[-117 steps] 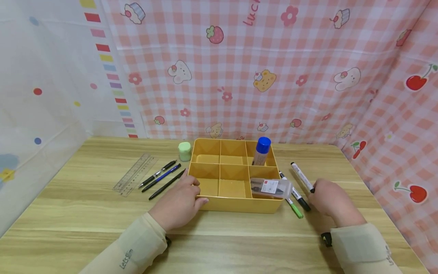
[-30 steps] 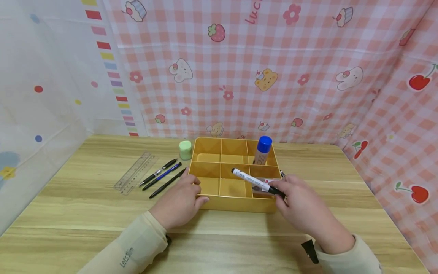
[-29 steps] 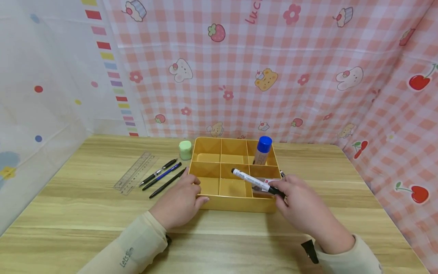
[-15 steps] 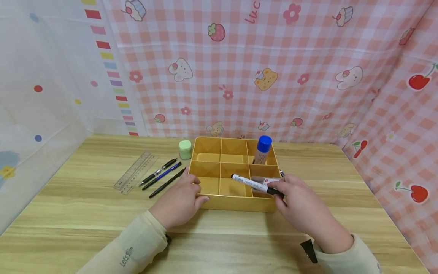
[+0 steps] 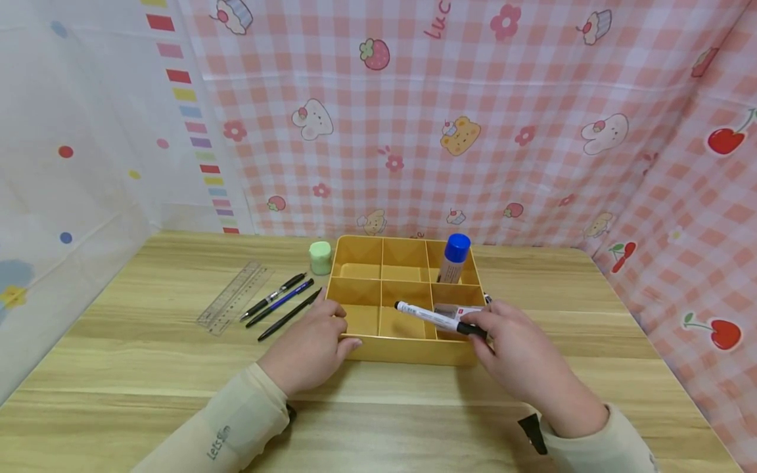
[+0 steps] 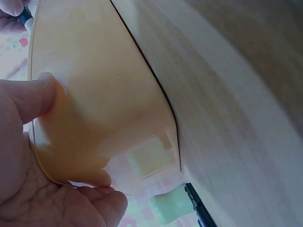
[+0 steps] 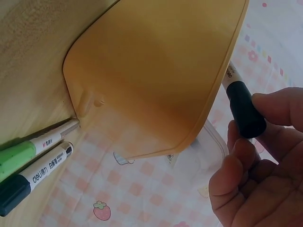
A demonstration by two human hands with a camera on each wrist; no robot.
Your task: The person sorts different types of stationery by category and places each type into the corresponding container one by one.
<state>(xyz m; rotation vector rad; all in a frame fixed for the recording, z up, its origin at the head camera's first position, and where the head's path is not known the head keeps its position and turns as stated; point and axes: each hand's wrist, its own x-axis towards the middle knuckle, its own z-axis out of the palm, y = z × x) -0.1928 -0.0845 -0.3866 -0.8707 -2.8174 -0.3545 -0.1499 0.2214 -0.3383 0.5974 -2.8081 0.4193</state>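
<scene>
A yellow organizer box [image 5: 408,351] with several compartments stands on the table. My left hand [image 5: 304,351] grips its front left corner, thumb on the front wall [image 6: 94,71] and fingers round the side. In my right hand [image 5: 523,358], thumb and fingers pinch a white whiteboard marker [image 5: 428,316] by its black cap [image 7: 245,111]. The marker slants over the front middle and front right compartments, its far end pointing left. A clear plastic case [image 5: 458,310] lies in the front right compartment, partly hidden by the marker and hand. A blue-capped glue stick [image 5: 455,256] stands in the back right one.
Left of the box lie a clear ruler [image 5: 230,299], a black pen [image 5: 273,297], a blue pen [image 5: 280,304] and another black pen [image 5: 288,315]. A pale green jar [image 5: 321,258] stands behind them. Right of the box lie a green-capped marker [image 7: 38,146] and another whiteboard marker [image 7: 38,175].
My right hand has lifted the whiteboard marker off the table at the right and carried it left over the box. In the last second it sinks slightly. My left hand stays put.
</scene>
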